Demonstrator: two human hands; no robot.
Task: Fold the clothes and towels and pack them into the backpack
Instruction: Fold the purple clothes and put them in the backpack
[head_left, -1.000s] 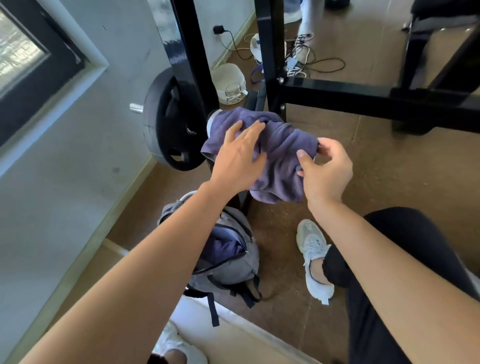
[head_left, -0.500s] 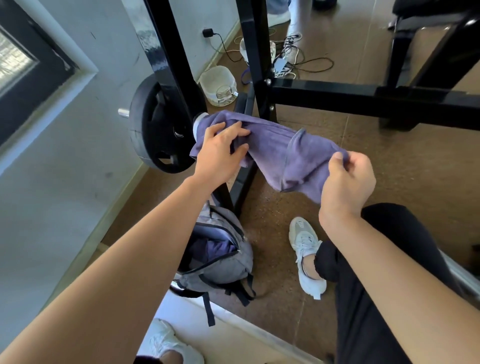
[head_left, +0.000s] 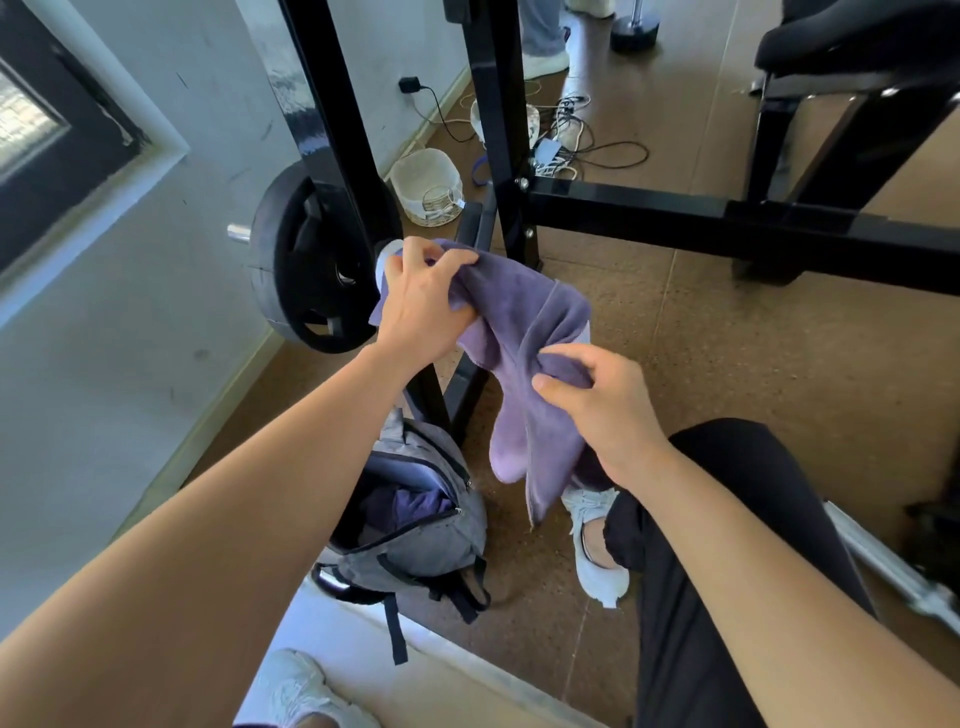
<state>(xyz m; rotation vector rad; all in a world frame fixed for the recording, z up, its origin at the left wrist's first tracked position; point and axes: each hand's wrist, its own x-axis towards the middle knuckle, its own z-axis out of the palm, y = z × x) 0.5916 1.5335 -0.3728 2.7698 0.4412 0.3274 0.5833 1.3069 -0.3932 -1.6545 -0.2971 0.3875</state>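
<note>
This is a weight-training room, a small gym. A black weight plate (head_left: 306, 265) sits on a steel bar end (head_left: 238, 232) held by a black steel rack (head_left: 332, 104) whose base beam (head_left: 675, 213) runs across the brown, cork-like floor (head_left: 727, 364). A black padded bench (head_left: 852, 36) stands at the upper right, and a chrome barbell (head_left: 883, 566) lies low on the right. A charger (head_left: 410, 84) is plugged into the plain white wall (head_left: 104, 364), and loose cables (head_left: 587, 140) lie on the floor.

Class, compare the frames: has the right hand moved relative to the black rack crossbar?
Yes. The right hand, pinching the purple towel, has dropped away from the black rack crossbar, nearer the white shoe.
</note>
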